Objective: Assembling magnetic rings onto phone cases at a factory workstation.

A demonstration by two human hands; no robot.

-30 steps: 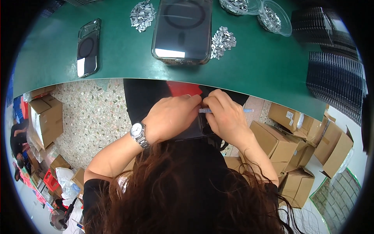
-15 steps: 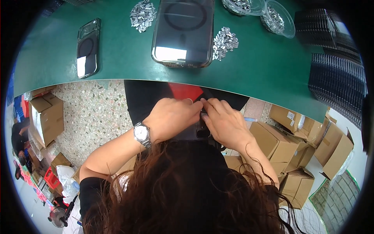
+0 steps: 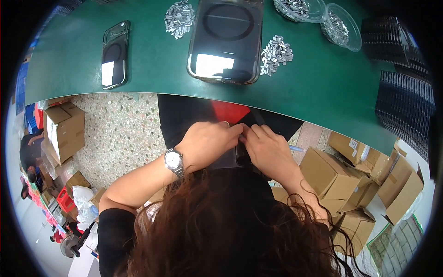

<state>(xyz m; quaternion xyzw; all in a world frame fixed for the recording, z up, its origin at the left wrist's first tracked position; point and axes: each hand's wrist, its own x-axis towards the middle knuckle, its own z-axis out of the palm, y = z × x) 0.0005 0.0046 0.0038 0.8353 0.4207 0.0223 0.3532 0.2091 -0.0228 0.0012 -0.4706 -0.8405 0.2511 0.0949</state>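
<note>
Both hands are together over my lap, below the table's near edge. My left hand, with a ring and a wristwatch, has its fingers closed in a pinch. Opposite it my right hand has its fingers bent inward, the fingertips of both hands meeting. Between and under them is a dark, see-through phone case, mostly covered by the hands. Any small part at the fingertips is hidden.
On the green table lie a stack of phone cases, a single case, two heaps of small silver metal pieces and clear tubs of them. More stacked cases stand right. Cardboard boxes sit on the floor.
The whole view has shifted slightly, so the table things appear a little further right. My hands stay together at the phone case, with only small finger movement.
</note>
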